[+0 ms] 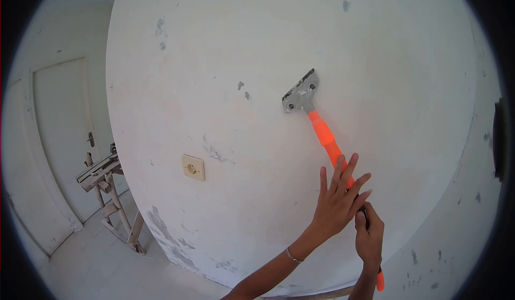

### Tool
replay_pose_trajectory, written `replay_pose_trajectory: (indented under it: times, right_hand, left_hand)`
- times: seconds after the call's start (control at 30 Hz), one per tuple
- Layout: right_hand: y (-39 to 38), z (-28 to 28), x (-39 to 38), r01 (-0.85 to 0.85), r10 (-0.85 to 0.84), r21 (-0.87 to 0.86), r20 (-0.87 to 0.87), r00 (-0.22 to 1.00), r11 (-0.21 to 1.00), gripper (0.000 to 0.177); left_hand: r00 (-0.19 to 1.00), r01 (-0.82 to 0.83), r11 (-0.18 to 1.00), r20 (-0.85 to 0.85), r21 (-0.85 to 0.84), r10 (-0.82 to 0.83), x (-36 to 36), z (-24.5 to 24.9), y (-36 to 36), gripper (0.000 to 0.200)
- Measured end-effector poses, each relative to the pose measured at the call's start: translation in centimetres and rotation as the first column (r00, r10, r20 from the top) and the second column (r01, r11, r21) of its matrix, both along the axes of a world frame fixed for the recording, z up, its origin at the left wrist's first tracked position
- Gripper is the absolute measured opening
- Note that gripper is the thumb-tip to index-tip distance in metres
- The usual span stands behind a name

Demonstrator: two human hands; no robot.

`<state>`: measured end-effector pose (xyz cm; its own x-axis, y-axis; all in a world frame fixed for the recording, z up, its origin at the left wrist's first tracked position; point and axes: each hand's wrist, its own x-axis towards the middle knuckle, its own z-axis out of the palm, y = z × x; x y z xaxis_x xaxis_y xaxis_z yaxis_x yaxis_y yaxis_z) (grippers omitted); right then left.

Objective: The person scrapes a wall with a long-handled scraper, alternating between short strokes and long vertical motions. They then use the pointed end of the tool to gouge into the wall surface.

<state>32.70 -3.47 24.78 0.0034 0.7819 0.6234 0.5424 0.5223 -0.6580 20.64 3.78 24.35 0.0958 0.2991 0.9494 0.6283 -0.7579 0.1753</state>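
A long-handled scraper with an orange handle [325,137] and a metal blade head [300,92] rests against the white wall [225,58]. My left hand [338,198] lies over the handle's middle with fingers spread and pressing on it. My right hand [369,235] is wrapped around the lower handle, just below the left hand. The blade edge touches the wall at upper right of centre. The handle's orange end [380,281] sticks out below my right wrist.
A cream wall socket [193,167] sits on the wall at lower left of the blade. A paint-stained wooden trestle [110,193] stands on the tiled floor by a white door [61,134] at left. Grey scuffs mark the wall's lower part.
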Motion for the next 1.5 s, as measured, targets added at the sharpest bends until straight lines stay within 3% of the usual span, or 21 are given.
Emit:
replay_pose_trajectory:
  times: [0.1, 0.17, 0.27, 0.43, 0.53, 0.63, 0.73, 0.8, 0.87, 0.9, 0.93, 1.0, 1.17, 1.23, 1.33, 1.43, 1.5]
  right_hand:
    - [-0.8, 1.2, -0.3, 0.049, -0.046, -0.051, 0.042, 0.998, 0.998, 0.035]
    - [-1.6, 0.5, 0.6, 0.053, -0.052, -0.014, 0.033, 0.998, 0.999, 0.032]
    - [-1.5, 1.4, -0.1, 0.063, -0.059, -0.03, 0.107, 0.992, 0.998, 0.032]
    - [-1.4, 1.7, -1.5, 0.05, -0.049, -0.021, 0.069, 0.996, 0.999, 0.03]
    - [-1.4, 1.5, -0.9, 0.018, -0.015, -0.036, 0.077, 0.997, 0.999, 0.028]
    - [-0.3, 2.5, -3.1, 0.021, -0.012, -0.08, 0.118, 0.993, 0.997, 0.029]
    - [-1.0, 2.2, -3.4, 0.006, -0.004, -0.016, 0.087, 0.996, 1.0, 0.029]
    - [-1.6, 2.2, -3.3, 0.033, -0.023, -0.07, 0.145, 0.989, 0.997, 0.03]
    - [-1.7, 2.0, -3.7, 0.063, -0.053, -0.098, 0.104, 0.993, 0.993, 0.03]
    - [-1.2, 2.0, -4.5, 0.066, -0.059, -0.046, 0.138, 0.989, 0.997, 0.03]
    - [-1.1, 2.6, -5.7, 0.073, -0.064, -0.056, 0.134, 0.989, 0.996, 0.03]
    - [-0.8, 3.7, -7.3, 0.043, -0.028, -0.105, 0.134, 0.991, 0.994, 0.03]
    - [-0.2, 0.6, -5.4, 0.002, 0.008, -0.077, 0.13, 0.992, 0.997, 0.028]
    - [0.1, -0.1, -5.3, 0.006, 0.011, -0.121, 0.133, 0.991, 0.993, 0.028]
    - [0.1, 2.7, -6.8, -0.028, 0.045, -0.17, 0.101, 0.994, 0.985, 0.03]
    - [0.6, 1.7, -6.2, -0.113, 0.115, -0.104, 0.007, 0.993, 0.988, 0.031]
    - [0.4, -0.9, -4.4, -0.163, 0.158, -0.099, -0.06, 0.986, 0.982, 0.032]
  left_hand:
    - [0.999, -0.046, 0.999, -0.016, 0.021, 0.046, -0.6, 0.8, 0.0, 0.037]
    - [0.995, 0.101, 0.995, 0.008, 0.015, -0.102, 0.2, 0.0, -1.1, 0.034]
    - [0.999, 0.048, 0.998, 0.006, 0.028, -0.048, -0.5, 0.3, -0.3, 0.033]
    - [0.997, 0.04, 0.999, 0.07, 0.014, -0.04, -1.4, 1.0, -0.2, 0.03]
    - [0.99, 0.14, 0.99, 0.006, 0.032, -0.141, -1.7, 1.0, -0.7, 0.028]
    - [0.996, -0.028, 0.999, 0.082, 0.041, 0.024, -3.2, 2.1, 0.1, 0.027]
    - [0.994, 0.03, 0.999, 0.103, 0.021, -0.032, -3.2, 2.0, -0.5, 0.028]
    - [0.993, 0.073, 0.996, 0.088, 0.044, -0.077, -3.7, 1.9, -1.2, 0.029]
    - [0.999, 0.026, 1.0, -0.041, -0.003, -0.026, -4.8, 1.7, -1.2, 0.031]
    - [0.999, 0.018, 1.0, 0.028, -0.017, -0.017, -5.1, 2.0, -0.8, 0.032]
    - [0.999, 0.024, 0.999, 0.023, -0.027, -0.024, -5.7, 2.6, -0.7, 0.032]
    - [0.985, 0.015, 1.0, 0.175, -0.019, -0.011, -6.7, 3.6, -0.3, 0.032]
    - [0.998, 0.038, 0.997, 0.044, -0.061, -0.035, -5.9, 0.2, -1.3, 0.029]
    - [0.997, 0.04, 0.998, 0.07, -0.055, -0.036, -6.4, 0.4, -0.5, 0.029]
    - [0.993, 0.063, 0.997, 0.106, -0.049, -0.058, -7.1, 1.8, 0.0, 0.028]
    - [0.984, 0.063, 0.997, 0.167, -0.034, -0.057, -6.9, 2.2, 0.0, 0.025]
    - [0.992, 0.069, 0.995, 0.112, -0.068, -0.061, -5.4, 0.4, -0.6, 0.025]
